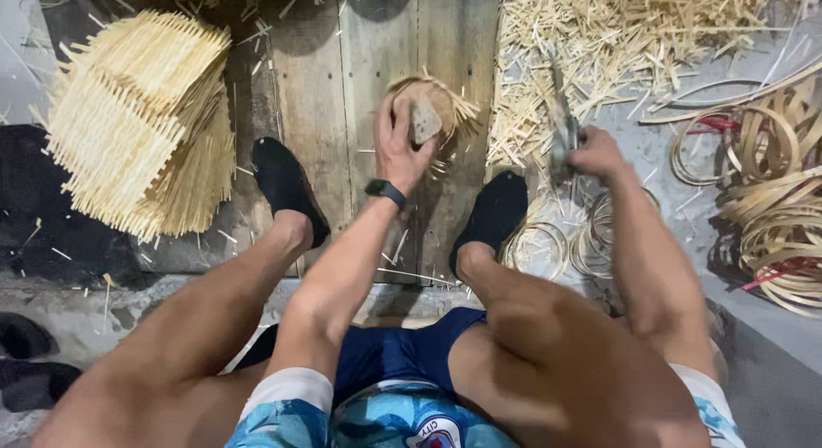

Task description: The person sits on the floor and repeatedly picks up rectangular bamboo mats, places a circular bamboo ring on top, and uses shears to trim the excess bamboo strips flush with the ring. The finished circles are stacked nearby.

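A stack of woven mats (141,123) lies far left of the wooden boards (342,63), with a dark shoe (287,187) on the boards just right of it. In the middle of the boards, the left hand (402,144) has its grip clamped on a small round woven basket (441,106), pressing a grey block (425,121) against the basket's face; a black watch (385,191) sits on that wrist. A second shoe (497,210) rests at the boards' right edge. Right of the boards, the right hand (595,153) has its grip closed around a blurred knife (561,127), above a heap of cut strips (616,37). Thin rings (539,247) lie near that shoe. Coiled strips (775,200) sit far right.
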